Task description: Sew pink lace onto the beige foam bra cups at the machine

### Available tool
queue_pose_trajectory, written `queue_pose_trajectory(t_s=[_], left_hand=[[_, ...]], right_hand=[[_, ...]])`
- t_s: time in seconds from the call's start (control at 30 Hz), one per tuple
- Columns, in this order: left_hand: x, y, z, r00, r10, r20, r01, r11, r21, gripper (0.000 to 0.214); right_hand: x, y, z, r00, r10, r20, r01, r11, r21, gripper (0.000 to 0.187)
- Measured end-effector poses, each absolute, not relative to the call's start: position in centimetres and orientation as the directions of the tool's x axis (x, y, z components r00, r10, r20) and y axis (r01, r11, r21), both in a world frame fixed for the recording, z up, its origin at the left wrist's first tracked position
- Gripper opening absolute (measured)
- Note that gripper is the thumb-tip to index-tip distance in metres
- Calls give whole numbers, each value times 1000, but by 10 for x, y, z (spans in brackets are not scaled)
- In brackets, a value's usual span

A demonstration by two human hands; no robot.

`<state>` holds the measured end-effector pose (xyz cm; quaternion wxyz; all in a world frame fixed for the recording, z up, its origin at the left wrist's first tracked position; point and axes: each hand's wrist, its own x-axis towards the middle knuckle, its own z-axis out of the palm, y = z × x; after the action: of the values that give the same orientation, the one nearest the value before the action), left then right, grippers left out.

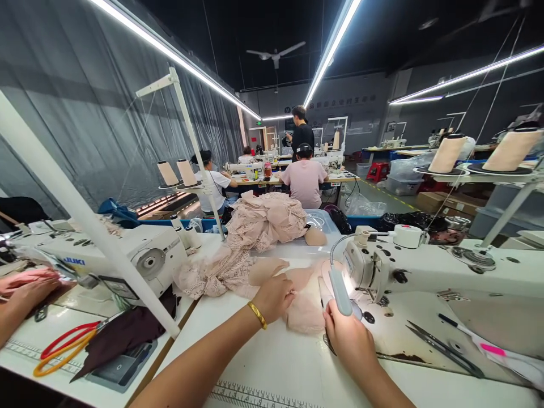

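Pale pink fabric (305, 317), thin and creased, touches the left hand (275, 297).

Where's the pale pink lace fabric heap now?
Head view, centre: the pale pink lace fabric heap lies beyond the bare left hand, left of the right-hand white sewing machine.

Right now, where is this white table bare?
Bare white tabletop lies between left forearm and right forearm, beyond the printed ruler, and between left forearm and brown edge. Crumpled pink lace crowds the back; white sewing machine and dark pointed tool crowd the right.
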<state>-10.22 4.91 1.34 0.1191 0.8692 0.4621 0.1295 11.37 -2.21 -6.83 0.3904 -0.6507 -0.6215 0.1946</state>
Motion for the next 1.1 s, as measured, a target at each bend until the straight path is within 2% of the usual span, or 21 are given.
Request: queue_pose_trajectory(t_s=[0.1,0.2,0.3,0.37,0.43,0.5,0.57,0.67,0.8,0.87,0.93,1.03,1.1], left_hand=[[-115,32,23,516,848,118,755,-516,406,7],[-136,9,30,493,865,92,726,-468,505,17],[-158,-5,34,559,825,-82,666,-388,637,27],[-165,-4,36,584,796,-158,701,-397,593,33],[-164,6,37,521,848,-98,787,-432,441,33],[-152,22,36,429,903,37,848,-417,326,28],[-132,40,32,415,903,113,858,-430,281,30],[-99,62,19,491,862,128,831,-507,228,39],[-69,78,2,513,852,103,828,-522,203,36],[-65,82,0,492,861,126,829,-508,232,39],[-67,83,3,452,876,169,826,-482,291,32],[-78,76,15,348,909,230,802,-416,429,16],[-89,61,24,287,932,224,756,-363,545,15]], right_hand=[[114,-35,-61,114,958,261,615,138,-777,20],[116,-59,-52,102,961,256,511,171,-843,30],[120,-83,-39,67,982,174,133,164,-977,37],[122,-91,-32,7,994,111,-143,110,-984,40],[124,-92,-30,-30,998,57,-248,48,-968,43],[126,-86,-35,-19,1000,5,-238,0,-971,43],[127,-77,-46,15,999,-31,-195,-28,-980,43],[128,-67,-64,46,998,-38,-156,-31,-987,44],[128,-63,-74,74,996,-46,-148,-35,-988,46],[129,-64,-72,64,995,-79,-166,-67,-984,47],[131,-64,-68,49,994,-99,-185,-89,-979,46],[133,-65,-62,50,994,-97,-202,-85,-976,44],[134,-65,-59,55,993,-101,-221,-87,-971,42]])
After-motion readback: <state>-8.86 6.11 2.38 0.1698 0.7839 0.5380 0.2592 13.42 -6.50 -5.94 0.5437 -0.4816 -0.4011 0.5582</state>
